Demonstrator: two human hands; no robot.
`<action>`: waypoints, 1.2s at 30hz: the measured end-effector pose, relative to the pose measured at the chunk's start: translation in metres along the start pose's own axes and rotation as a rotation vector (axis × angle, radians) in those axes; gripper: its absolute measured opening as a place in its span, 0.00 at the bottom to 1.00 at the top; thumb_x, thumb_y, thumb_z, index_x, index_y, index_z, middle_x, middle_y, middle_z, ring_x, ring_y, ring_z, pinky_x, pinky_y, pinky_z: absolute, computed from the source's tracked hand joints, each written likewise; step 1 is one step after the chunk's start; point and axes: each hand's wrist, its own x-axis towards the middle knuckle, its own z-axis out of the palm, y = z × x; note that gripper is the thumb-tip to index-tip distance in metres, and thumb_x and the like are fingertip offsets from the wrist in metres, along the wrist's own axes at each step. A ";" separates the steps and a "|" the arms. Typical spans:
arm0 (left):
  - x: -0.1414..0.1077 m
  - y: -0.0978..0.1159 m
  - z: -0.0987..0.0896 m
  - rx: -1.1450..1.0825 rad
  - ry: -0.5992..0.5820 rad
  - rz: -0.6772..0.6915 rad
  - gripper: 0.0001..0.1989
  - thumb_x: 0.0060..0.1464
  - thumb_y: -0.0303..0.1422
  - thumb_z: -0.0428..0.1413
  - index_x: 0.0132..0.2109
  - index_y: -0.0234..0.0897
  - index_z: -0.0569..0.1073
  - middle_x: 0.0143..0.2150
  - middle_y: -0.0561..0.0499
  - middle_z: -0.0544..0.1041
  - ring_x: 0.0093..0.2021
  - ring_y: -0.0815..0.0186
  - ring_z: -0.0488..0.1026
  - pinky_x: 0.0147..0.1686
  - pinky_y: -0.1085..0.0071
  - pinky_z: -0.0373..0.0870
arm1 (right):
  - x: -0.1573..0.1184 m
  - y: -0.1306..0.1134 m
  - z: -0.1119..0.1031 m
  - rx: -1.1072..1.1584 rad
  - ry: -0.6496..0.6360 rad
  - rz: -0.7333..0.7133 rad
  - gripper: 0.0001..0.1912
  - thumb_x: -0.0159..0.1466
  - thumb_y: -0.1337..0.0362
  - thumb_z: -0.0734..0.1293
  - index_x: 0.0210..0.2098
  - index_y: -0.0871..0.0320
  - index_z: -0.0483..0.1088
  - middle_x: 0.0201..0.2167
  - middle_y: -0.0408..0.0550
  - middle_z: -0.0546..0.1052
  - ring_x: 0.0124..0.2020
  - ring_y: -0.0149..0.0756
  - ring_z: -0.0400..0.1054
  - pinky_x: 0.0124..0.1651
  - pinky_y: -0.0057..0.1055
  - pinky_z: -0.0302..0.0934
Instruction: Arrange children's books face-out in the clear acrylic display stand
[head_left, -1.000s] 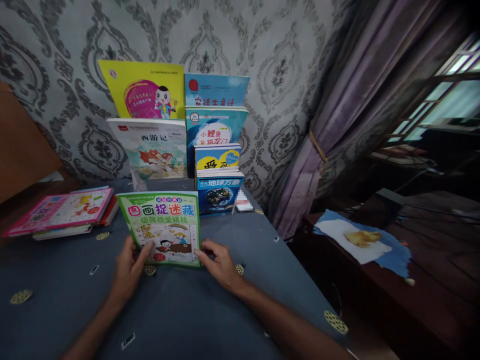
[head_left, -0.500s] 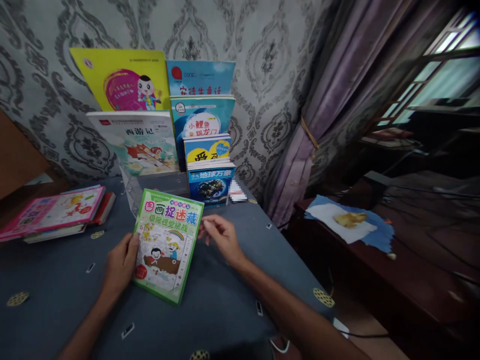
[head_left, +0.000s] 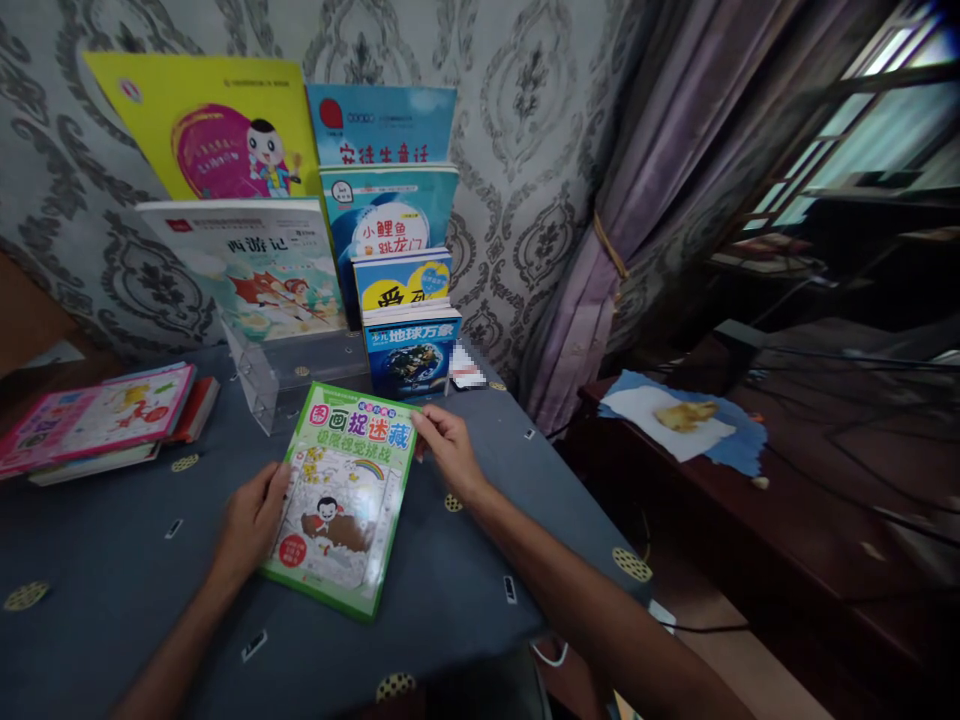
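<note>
A green-bordered picture book point(head_left: 345, 490) is held above the table, its cover facing me and leaning a little to the right. My left hand point(head_left: 251, 515) grips its left edge, thumb on the front. At the upper right corner my right hand point(head_left: 446, 450) pinches the book between thumb and fingers. Behind it stands a clear acrylic rack point(head_left: 255, 380) with several books. They include a yellow book point(head_left: 157, 120), a white-topped book with a red-caped figure point(head_left: 277, 270) and a blue book with a globe point(head_left: 412, 360). The fingers behind the cover are hidden.
A stack of pink-covered books point(head_left: 112, 415) lies at the left of the dark blue tablecloth point(head_left: 180, 620). Patterned wallpaper and a tied purple curtain point(head_left: 577, 250) rise behind. On the right, a dark red table point(head_left: 675, 480) bears a blue cloth point(head_left: 735, 450) and cables.
My right hand has closed onto the book's upper right corner, where it was just beside the edge before. The book sits slightly further right in view, and the camera has shifted a little.
</note>
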 end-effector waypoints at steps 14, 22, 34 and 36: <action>-0.005 0.005 0.008 -0.600 -0.117 -0.501 0.30 0.38 0.60 0.64 0.37 0.38 0.75 0.27 0.51 0.80 0.28 0.57 0.78 0.27 0.65 0.75 | 0.001 0.015 0.004 0.418 0.010 0.349 0.27 0.47 0.43 0.81 0.29 0.57 0.69 0.23 0.38 0.74 0.21 0.24 0.63 0.21 0.21 0.51; -0.002 0.007 0.003 -0.733 -0.031 -0.525 0.30 0.37 0.55 0.67 0.41 0.37 0.78 0.35 0.46 0.85 0.38 0.50 0.83 0.33 0.60 0.81 | -0.009 0.024 0.013 0.387 -0.244 0.406 0.26 0.51 0.43 0.79 0.36 0.58 0.76 0.27 0.41 0.78 0.23 0.25 0.65 0.20 0.20 0.54; 0.001 0.000 0.003 -0.757 0.030 -0.422 0.33 0.35 0.59 0.66 0.40 0.38 0.77 0.35 0.48 0.85 0.39 0.51 0.83 0.35 0.60 0.80 | -0.013 0.030 0.007 0.232 -0.464 0.325 0.30 0.55 0.46 0.79 0.49 0.58 0.75 0.32 0.44 0.80 0.27 0.28 0.70 0.25 0.21 0.64; 0.001 -0.002 0.003 -0.711 0.080 -0.353 0.31 0.38 0.60 0.65 0.39 0.38 0.78 0.35 0.47 0.85 0.39 0.51 0.83 0.36 0.59 0.80 | -0.015 0.031 0.007 0.204 -0.476 0.312 0.30 0.56 0.46 0.78 0.50 0.59 0.75 0.32 0.45 0.80 0.27 0.29 0.70 0.25 0.22 0.64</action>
